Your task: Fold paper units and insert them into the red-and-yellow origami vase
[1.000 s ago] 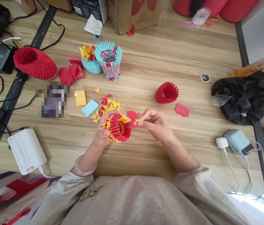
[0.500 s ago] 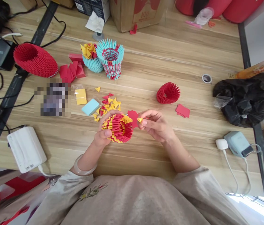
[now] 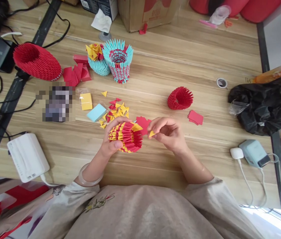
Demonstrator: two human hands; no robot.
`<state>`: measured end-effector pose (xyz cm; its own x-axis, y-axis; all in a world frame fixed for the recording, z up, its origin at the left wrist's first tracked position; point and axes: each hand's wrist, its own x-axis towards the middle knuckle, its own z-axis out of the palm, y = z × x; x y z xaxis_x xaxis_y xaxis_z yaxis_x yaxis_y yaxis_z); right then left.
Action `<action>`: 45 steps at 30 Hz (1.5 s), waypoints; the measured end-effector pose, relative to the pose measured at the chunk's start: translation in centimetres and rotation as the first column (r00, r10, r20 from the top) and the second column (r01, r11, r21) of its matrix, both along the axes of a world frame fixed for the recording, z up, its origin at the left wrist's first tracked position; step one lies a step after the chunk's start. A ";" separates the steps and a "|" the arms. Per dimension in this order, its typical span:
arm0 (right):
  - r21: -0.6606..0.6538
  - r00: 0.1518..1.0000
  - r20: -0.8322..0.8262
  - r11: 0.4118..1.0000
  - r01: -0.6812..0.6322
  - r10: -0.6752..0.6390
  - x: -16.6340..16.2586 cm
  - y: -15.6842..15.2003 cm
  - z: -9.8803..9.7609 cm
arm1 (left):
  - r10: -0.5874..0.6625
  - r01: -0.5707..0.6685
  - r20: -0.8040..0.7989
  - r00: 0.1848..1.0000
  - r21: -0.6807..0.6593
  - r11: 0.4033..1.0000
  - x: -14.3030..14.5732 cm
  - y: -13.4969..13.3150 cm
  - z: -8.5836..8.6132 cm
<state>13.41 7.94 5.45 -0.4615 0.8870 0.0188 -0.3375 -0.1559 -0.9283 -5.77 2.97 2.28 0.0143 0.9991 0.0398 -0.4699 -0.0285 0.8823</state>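
My left hand (image 3: 112, 144) is closed round a red and yellow folded-paper bowl (image 3: 127, 136), held just above the wooden table (image 3: 155, 73) with its opening facing right. My right hand (image 3: 169, 132) pinches a small yellow paper triangle (image 3: 151, 133) between thumb and fingers, just right of the bowl's rim. A heap of loose red and yellow paper triangles (image 3: 115, 111) lies behind the bowl, with flat red paper pieces (image 3: 143, 122) beside it.
A small red paper ring (image 3: 180, 98) and red sheets (image 3: 195, 117) lie to the right. Teal paper vases (image 3: 118, 63), a big red paper bowl (image 3: 37, 63), yellow (image 3: 86, 101) and blue (image 3: 96, 113) paper pads sit behind. A black bag (image 3: 262, 106), chargers (image 3: 253, 152) and a white box (image 3: 27, 157) flank me.
My right hand has turned the yellow piece from edge-on to flat and lowered it slightly toward the bowl's rim. The left hand keeps holding the bowl in place.
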 end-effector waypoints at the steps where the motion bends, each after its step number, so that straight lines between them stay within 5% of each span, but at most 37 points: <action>1: 0.014 1.000 0.015 1.000 0.009 -0.009 0.0 -0.1 0.1 | 0.006 -0.006 -0.023 1.000 -0.001 1.000 0.0 -0.1 0.0; 5: -0.002 0.999 0.049 1.000 -0.008 0.008 -0.2 -0.2 0.2 | 0.012 -0.012 -0.084 0.996 0.002 1.000 -0.2 -0.4 0.0; 13: -0.182 0.997 -0.006 0.980 -0.074 0.074 -0.3 0.1 -0.2 | 0.008 0.018 -0.119 0.993 0.216 0.976 -0.4 -0.1 -0.6; 23: -0.376 0.992 -0.052 0.918 -0.125 0.114 -0.7 0.2 -0.5 | -0.022 0.041 -0.088 0.996 0.221 0.974 -0.1 -0.1 0.3; 45: -0.417 0.992 0.013 0.903 -0.106 0.123 -0.7 0.2 -0.3 | -0.063 0.084 -0.107 0.992 0.203 0.976 0.0 -0.3 0.5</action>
<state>12.73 8.12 5.17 -0.5534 0.7516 -0.3590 -0.2597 -0.5652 -0.7830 -5.79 2.69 2.79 0.1014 0.9655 0.2400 -0.3882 -0.1838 0.9031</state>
